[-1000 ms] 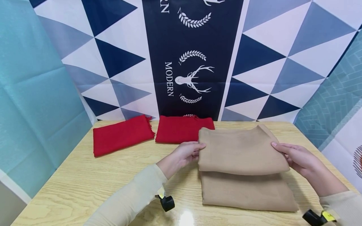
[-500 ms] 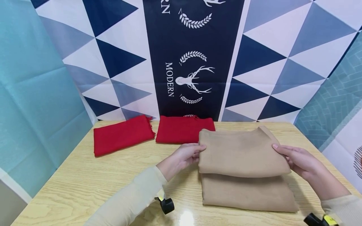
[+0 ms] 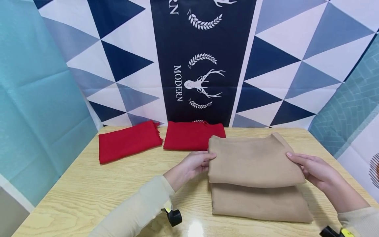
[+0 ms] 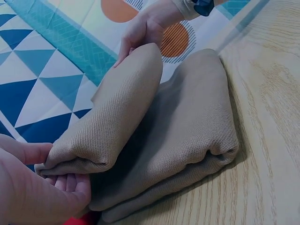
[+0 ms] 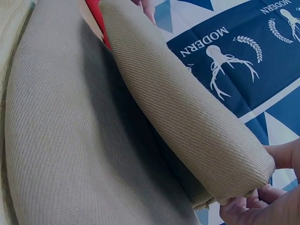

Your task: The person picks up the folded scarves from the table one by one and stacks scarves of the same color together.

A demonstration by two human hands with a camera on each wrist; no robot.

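my left hand (image 3: 192, 163) pinched the left end of the tan cloth (image 3: 254, 161), thumb on top and fingers curled under. the cloth lay in the middle of the wooden table (image 3: 88, 184), its top fold lifted over the bottom part. my right hand (image 3: 314, 168) pinched the right end the same way. if one side slipped, i thought the fold could land crooked or bump the red cloth (image 3: 192, 135) behind.

"MODERN" on the navy backdrop banner (image 3: 201, 62)
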